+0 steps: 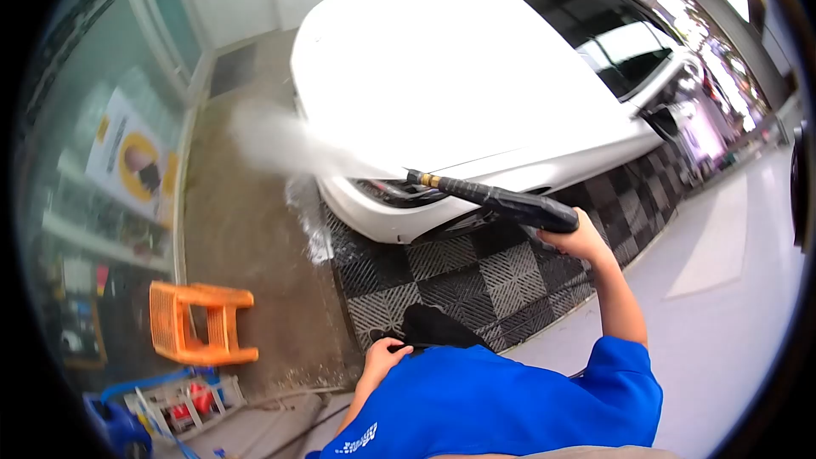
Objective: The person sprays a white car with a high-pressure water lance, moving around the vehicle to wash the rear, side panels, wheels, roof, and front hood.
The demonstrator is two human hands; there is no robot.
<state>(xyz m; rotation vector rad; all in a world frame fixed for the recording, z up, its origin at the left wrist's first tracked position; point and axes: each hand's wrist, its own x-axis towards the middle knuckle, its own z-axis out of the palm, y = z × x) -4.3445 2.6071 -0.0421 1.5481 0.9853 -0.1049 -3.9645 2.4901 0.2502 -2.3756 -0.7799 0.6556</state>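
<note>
My right hand [571,236] is wrapped round the rear grip of a black pressure washer gun [501,201], held out over the front corner of a white car [416,59]. From its brass-collared nozzle a white spray [293,140] fans leftward across the hood and past the front edge. The headlight [395,193] lies just below the nozzle. Down by my waist, my left hand [387,360] is closed on what looks like a thin black hose [403,347], most of it hidden by my blue shirt. Part of my black-clad leg shows beyond that hand.
Black and grey grid floor tiles [514,274] run under and beside the car. An orange plastic stool [197,323] stands on the wet floor at left, near glass doors [110,153]. A metal rack with red and blue items [191,399] and loose hoses sit at lower left.
</note>
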